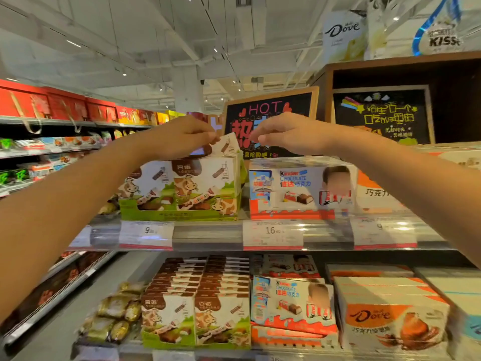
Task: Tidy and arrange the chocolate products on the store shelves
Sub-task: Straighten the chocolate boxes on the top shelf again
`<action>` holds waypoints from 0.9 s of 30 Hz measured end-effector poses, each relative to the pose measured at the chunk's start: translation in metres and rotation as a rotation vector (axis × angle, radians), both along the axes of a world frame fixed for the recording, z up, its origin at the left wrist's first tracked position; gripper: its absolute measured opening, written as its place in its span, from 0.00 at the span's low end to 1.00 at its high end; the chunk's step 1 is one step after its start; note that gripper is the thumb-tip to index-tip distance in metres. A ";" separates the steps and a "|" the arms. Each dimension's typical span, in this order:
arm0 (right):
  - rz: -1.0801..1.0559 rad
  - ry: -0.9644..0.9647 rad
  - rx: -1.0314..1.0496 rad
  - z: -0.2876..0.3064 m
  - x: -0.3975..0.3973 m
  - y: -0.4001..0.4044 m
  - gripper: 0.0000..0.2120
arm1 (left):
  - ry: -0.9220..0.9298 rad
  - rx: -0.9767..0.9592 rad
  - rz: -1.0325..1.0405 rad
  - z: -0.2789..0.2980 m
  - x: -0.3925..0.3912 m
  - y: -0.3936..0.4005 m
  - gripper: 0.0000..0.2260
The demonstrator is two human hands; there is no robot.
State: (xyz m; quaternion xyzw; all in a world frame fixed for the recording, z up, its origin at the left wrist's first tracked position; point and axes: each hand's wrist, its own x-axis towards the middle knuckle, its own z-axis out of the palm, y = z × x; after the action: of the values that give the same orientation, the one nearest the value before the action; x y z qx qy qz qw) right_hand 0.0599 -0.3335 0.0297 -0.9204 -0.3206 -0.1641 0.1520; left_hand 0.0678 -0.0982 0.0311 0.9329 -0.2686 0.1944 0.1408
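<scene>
The left hand (pixel 179 134) pinches the top edge of a tilted white-and-brown cow-print chocolate box (pixel 226 144), raised above the row of like boxes in the green cardboard display tray (pixel 179 213) directly below the grip. Just right of the pinch, the right hand (pixel 289 134) hovers with fingers loosely curled, holding nothing that shows. Below that hand sit the white-and-orange Kinder chocolate boxes (pixel 299 188). Behind both hands stands a wood-framed black chalkboard sign (pixel 270 108); open air lies above the grip.
</scene>
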 end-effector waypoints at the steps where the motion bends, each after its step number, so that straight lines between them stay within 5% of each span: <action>1: 0.013 -0.025 0.010 0.000 0.002 0.009 0.15 | -0.003 0.007 0.007 0.000 -0.002 0.006 0.16; 8: 0.110 -0.003 -0.078 -0.015 0.013 0.058 0.25 | 0.111 0.088 0.031 -0.007 -0.019 0.051 0.20; 22: 0.089 0.027 0.034 -0.017 0.018 0.061 0.20 | 0.072 -0.151 -0.063 -0.023 -0.007 0.068 0.13; 27: -0.007 -0.192 0.120 0.008 0.047 0.072 0.17 | 0.083 -0.274 -0.093 -0.025 -0.003 0.066 0.11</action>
State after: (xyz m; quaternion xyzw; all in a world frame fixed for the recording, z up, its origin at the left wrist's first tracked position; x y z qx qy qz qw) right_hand 0.1070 -0.2618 0.0381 -0.8908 -0.3203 -0.2707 0.1748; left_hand 0.0645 -0.0326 0.0063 0.8987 -0.2763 0.1839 0.2867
